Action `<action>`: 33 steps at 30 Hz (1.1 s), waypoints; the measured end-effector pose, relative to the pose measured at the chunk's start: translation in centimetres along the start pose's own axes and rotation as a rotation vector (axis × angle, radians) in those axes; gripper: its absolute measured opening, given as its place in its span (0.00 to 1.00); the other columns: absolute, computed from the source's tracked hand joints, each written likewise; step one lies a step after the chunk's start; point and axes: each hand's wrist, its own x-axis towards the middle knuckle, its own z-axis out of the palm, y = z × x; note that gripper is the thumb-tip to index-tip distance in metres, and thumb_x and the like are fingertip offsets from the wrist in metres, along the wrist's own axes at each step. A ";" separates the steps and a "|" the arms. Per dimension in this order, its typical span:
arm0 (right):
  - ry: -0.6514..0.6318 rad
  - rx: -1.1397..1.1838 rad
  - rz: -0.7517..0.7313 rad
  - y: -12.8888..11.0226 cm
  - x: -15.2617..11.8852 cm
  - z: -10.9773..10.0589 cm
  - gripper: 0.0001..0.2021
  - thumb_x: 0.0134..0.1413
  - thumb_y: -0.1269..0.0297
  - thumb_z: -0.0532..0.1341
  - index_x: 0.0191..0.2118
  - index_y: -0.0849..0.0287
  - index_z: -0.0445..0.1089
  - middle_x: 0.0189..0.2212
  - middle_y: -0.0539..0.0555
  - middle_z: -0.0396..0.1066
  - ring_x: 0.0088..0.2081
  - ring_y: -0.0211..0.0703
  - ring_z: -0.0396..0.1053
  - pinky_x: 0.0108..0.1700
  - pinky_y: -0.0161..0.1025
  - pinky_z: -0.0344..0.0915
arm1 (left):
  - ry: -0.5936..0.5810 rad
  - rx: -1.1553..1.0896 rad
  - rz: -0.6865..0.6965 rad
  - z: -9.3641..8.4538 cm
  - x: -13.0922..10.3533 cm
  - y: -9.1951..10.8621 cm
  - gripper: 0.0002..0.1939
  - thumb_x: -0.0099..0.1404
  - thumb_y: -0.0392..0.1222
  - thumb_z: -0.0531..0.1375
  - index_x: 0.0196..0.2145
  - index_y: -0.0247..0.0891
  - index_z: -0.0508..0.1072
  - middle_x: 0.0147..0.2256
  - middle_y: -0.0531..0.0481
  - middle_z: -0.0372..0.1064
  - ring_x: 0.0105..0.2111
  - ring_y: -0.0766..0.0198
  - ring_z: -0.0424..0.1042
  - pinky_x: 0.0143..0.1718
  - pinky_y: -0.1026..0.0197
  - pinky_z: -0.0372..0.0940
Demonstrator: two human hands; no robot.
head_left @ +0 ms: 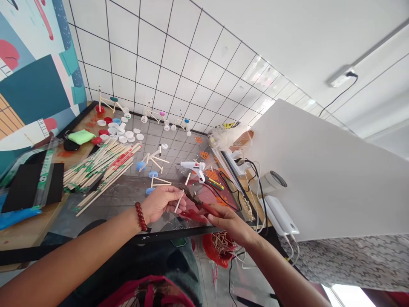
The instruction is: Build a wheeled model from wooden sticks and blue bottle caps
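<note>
My left hand [163, 202] pinches a short pale wooden stick [179, 202] near the front edge of the table. My right hand [227, 219] is closed round the red handles of pliers [198, 203], whose dark jaws meet the upper part of that stick. Just beyond lies a white glue gun [193, 166] with its nozzle to the left. A small stick frame with blue caps [153, 174] stands beyond my left hand. A yellow-green cutter [216, 183] lies right of the glue gun.
Wooden chopsticks [99, 168] are piled at the left, with white and red bottle caps [129, 134] behind them. Several stick-and-cap models [162, 114] stand along the back. Cables and a power strip [239, 164] lie right. A red bag of stick scraps [220, 247] sits below.
</note>
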 end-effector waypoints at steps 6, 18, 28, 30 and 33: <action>0.032 -0.318 -0.128 -0.8 1.2 -0.6 0.20 0.59 0.43 0.62 0.37 0.58 0.77 0.42 0.57 0.71 0.45 0.50 0.68 0.52 0.47 0.63 | 0.039 0.015 -0.004 -0.7 0.6 0.1 0.06 0.63 0.32 0.65 0.28 0.31 0.74 0.24 0.44 0.76 0.23 0.62 0.77 0.25 0.64 0.72; 0.294 -0.687 -0.212 -8.6 5.5 -4.0 0.22 0.57 0.52 0.64 0.53 0.58 0.66 0.40 0.56 0.73 0.40 0.47 0.69 0.45 0.43 0.64 | 0.131 0.244 0.420 1.7 1.6 8.1 0.10 0.60 0.34 0.66 0.23 0.33 0.73 0.20 0.48 0.72 0.20 0.66 0.72 0.24 0.65 0.66; 0.223 -1.030 -0.069 -13.8 11.5 -5.5 0.19 0.63 0.46 0.56 0.31 0.58 0.67 0.27 0.51 0.67 0.31 0.41 0.64 0.33 0.36 0.56 | 0.190 0.154 0.509 2.1 3.6 12.3 0.07 0.64 0.31 0.62 0.27 0.32 0.71 0.21 0.51 0.70 0.19 0.68 0.70 0.25 0.65 0.67; 0.267 -1.085 -0.108 -13.9 11.6 -5.2 0.19 0.63 0.45 0.56 0.32 0.57 0.67 0.27 0.52 0.68 0.31 0.42 0.64 0.33 0.36 0.55 | 0.178 0.149 0.523 1.9 3.1 12.6 0.07 0.63 0.31 0.62 0.27 0.33 0.70 0.21 0.51 0.70 0.19 0.68 0.70 0.25 0.65 0.67; 0.283 -1.136 -0.181 -13.9 11.5 -5.1 0.19 0.63 0.46 0.55 0.34 0.57 0.68 0.28 0.52 0.68 0.32 0.42 0.64 0.35 0.36 0.55 | 0.151 0.181 0.568 1.8 2.3 12.9 0.08 0.63 0.30 0.62 0.26 0.33 0.70 0.20 0.51 0.69 0.19 0.69 0.69 0.23 0.66 0.65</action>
